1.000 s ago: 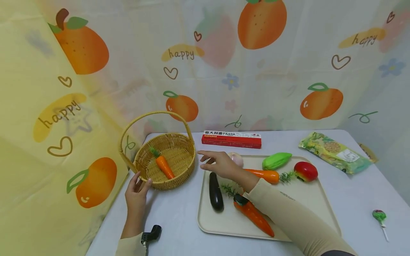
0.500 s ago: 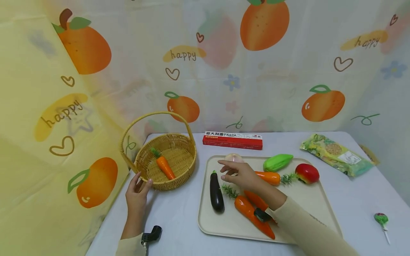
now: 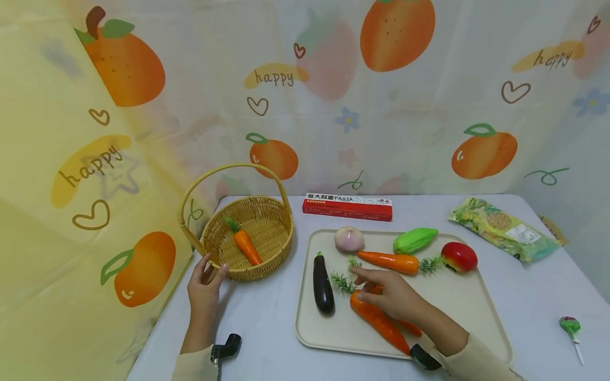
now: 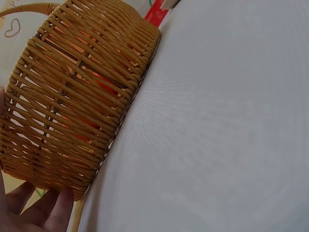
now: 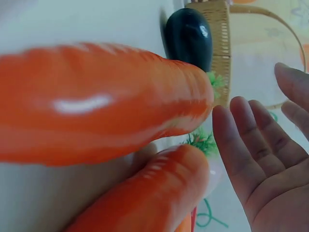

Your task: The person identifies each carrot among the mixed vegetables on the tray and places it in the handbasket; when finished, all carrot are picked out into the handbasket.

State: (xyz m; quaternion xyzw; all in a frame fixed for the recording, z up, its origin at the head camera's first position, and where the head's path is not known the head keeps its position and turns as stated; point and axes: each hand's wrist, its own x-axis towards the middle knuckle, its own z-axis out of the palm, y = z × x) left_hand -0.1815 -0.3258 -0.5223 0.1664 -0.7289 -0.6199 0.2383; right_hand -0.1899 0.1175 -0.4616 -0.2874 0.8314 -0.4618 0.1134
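Observation:
In the head view, my left hand (image 3: 204,288) grips the near-left rim of a wicker basket (image 3: 278,259). An orange carrot (image 3: 247,247) with a green top lies inside it. In the left wrist view, fingertips (image 4: 60,210) press against the woven side. My right hand (image 3: 393,297) is over a beige tray (image 3: 459,301), above two carrots lying side by side: a nearer carrot (image 3: 378,321) and a farther carrot (image 3: 410,327), partly hidden by the hand. In the right wrist view, its fingers (image 5: 244,135) are extended beside the carrots' top ends, holding nothing.
Also on the tray are an eggplant (image 3: 323,288), a garlic bulb (image 3: 349,239), another carrot (image 3: 393,261), a green ridged fruit (image 3: 415,241) and a red fruit (image 3: 459,256). Behind stands a pasta box (image 3: 347,208). A bag (image 3: 500,227) and a lollipop (image 3: 570,325) lie right.
My right hand has moved from beside the basket, right and toward me, to above the two near carrots. The left hand has stayed on the basket rim.

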